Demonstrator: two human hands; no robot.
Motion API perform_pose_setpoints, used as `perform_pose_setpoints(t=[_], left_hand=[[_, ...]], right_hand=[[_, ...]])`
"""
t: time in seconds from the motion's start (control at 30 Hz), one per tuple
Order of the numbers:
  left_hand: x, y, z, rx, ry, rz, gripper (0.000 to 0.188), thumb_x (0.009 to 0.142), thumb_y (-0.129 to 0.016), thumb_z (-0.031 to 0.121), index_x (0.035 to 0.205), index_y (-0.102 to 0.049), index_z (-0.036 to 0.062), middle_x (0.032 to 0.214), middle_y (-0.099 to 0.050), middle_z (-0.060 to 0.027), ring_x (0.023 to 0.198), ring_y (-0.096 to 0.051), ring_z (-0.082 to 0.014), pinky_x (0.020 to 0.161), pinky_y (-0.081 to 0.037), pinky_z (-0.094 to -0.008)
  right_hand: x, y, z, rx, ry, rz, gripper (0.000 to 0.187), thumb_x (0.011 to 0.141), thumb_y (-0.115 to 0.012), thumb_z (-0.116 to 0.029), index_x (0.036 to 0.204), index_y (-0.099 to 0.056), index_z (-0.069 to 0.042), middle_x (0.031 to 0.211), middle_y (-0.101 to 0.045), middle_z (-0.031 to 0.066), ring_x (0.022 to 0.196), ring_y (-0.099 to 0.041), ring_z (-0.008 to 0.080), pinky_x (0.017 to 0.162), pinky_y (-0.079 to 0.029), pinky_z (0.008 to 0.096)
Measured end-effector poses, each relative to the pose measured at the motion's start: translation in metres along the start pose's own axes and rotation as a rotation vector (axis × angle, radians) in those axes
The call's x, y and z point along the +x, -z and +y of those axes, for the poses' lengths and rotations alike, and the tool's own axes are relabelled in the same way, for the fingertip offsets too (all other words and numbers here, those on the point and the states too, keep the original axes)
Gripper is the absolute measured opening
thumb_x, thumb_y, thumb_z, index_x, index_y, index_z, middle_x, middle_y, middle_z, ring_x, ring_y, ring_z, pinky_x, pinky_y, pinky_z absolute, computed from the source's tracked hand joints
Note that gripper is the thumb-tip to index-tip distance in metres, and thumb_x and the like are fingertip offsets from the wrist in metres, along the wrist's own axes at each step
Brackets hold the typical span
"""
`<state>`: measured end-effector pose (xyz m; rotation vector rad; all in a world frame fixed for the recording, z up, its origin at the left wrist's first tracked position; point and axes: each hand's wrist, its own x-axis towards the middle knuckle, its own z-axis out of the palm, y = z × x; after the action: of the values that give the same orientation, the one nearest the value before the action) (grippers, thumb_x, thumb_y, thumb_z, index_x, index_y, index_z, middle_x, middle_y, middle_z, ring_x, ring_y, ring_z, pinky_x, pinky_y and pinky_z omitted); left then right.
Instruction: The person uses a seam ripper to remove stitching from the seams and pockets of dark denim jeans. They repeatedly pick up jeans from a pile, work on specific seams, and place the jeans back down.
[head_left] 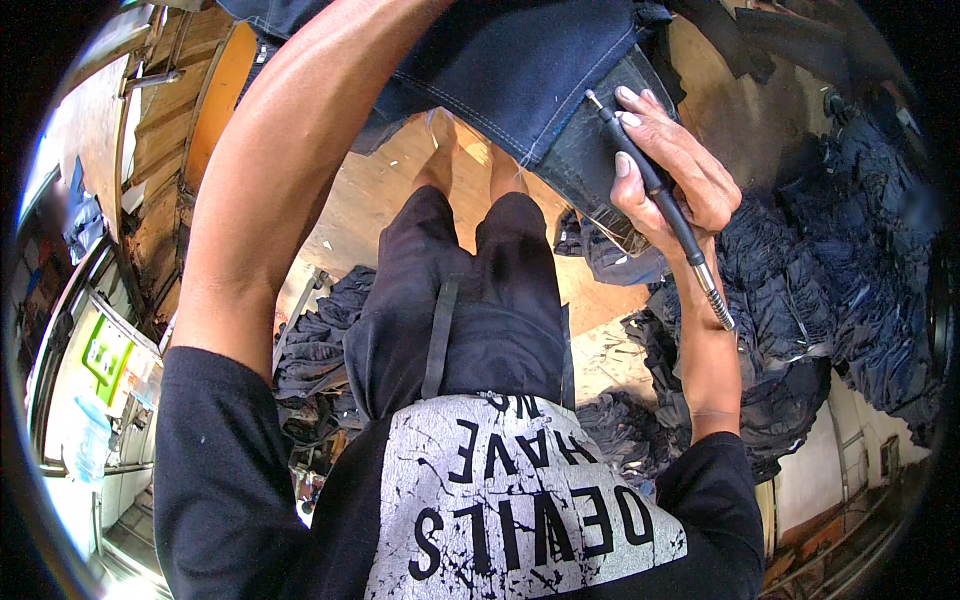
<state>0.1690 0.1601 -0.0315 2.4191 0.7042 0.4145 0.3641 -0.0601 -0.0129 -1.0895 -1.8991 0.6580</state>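
Right hand: fingers closed around a slim black tool, tip beside a seam of dark-blue cloth; keeping cloth taut should aid control (left hand out of view).

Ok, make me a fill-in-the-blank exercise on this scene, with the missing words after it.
1. The pen-shaped tool is held in the person's ____ hand.
2. The left forearm runs out of the picture at its ____ edge.
3. Pale ____ runs along the edges of the dark blue fabric.
4. The bright item with a handle-like gap, at far left, is ____ in colour.

Missing words: right; upper; stitching; green.
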Motion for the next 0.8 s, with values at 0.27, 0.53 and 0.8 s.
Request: perform_pose_setpoints(t=[0.27,0.53,0.8], left_hand=[[-0.0021,0.0019,0.0023,0.003,0.012,-0.013,0.016,0.079,-0.083,0.013,0.094,-0.083,0.0072,0.086,-0.078,-0.0205,0.081,-0.078,-0.0384,0.073,-0.059,-0.0468],[-0.0009,-0.0016,-0.0015,0.004,0.006,0.011,0.015,0.079,-0.084,0.013,0.092,-0.082,0.0067,0.084,-0.078,-0.0201,0.08,-0.077,-0.0381,0.073,-0.059,-0.0466],[-0.0019,0.0018,0.0015,0.006,0.01,-0.02,0.015,0.08,-0.086,0.017,0.092,-0.083,0.0083,0.085,-0.078,-0.0194,0.081,-0.077,-0.0371,0.074,-0.058,-0.0458]], right_hand=[[0.0006,0.0036,-0.0048,0.009,0.003,-0.071,0.024,0.077,-0.079,-0.001,0.101,-0.081,0.005,0.1,-0.082,0.0202,0.107,-0.082,0.0353,0.104,-0.064,0.0499],[0.0,0.0054,-0.0082,0.094,0.068,-0.175,0.027,0.076,-0.08,0.001,0.103,-0.082,0.005,0.1,-0.081,0.0198,0.109,-0.081,0.0357,0.104,-0.064,0.0508],[-0.0012,0.0062,-0.008,0.151,0.116,-0.257,0.028,0.078,-0.077,0.001,0.105,-0.081,0.006,0.101,-0.081,0.0221,0.108,-0.081,0.0371,0.104,-0.064,0.0515]])
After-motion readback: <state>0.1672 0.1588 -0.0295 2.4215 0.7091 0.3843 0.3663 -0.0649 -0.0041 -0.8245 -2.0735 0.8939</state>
